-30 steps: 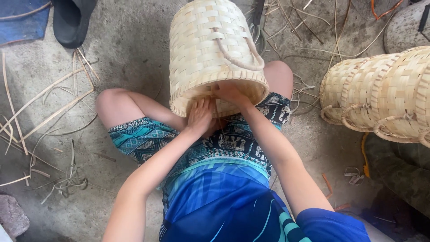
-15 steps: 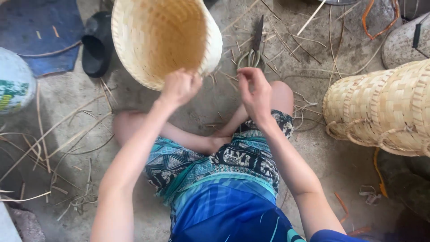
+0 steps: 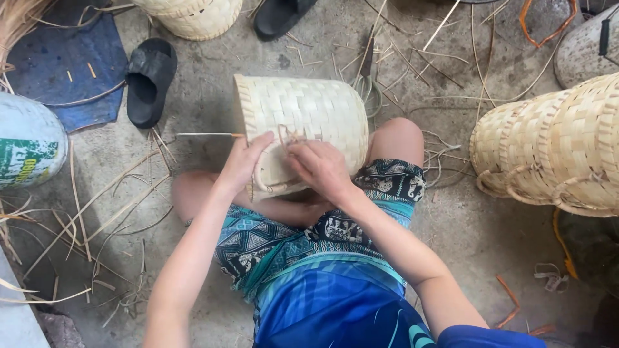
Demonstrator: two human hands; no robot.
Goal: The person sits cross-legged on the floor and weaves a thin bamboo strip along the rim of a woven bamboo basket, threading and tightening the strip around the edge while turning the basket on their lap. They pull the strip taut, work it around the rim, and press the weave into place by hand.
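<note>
The person is sitting on the concrete floor (image 3: 213, 90) with a pale woven basket (image 3: 303, 122) lying on its side across the lap, its rim turned toward the left hand (image 3: 244, 162) and its rounded bottom pointing away to the right. The left hand is cupping the rim edge, fingers (image 3: 261, 140) curled over the weave and pressing it steady, while the right hand (image 3: 320, 166) is resting just beside it on the basket wall, its fingers (image 3: 298, 149) bunched together and seeming to be pinching a thin cane loop (image 3: 284, 134) that is standing up from the weave; how firm that pinch is cannot be told. A thin loose strip (image 3: 209, 135) is sticking out sideways from the rim, touching the left hand. As a judgement, the risk here is the basket rolling off the knees, since it is balancing on a curved side and only the left hand is bracing it; a hard pull on the loop could also snap the cane or distort the neighbouring weave, and the stiff strip end could jab the palm. A stack of finished baskets (image 3: 554, 151) is lying well apart to the right, a black sandal (image 3: 150, 80) to the upper left, and scissors (image 3: 369, 84) just beyond the basket.
</note>
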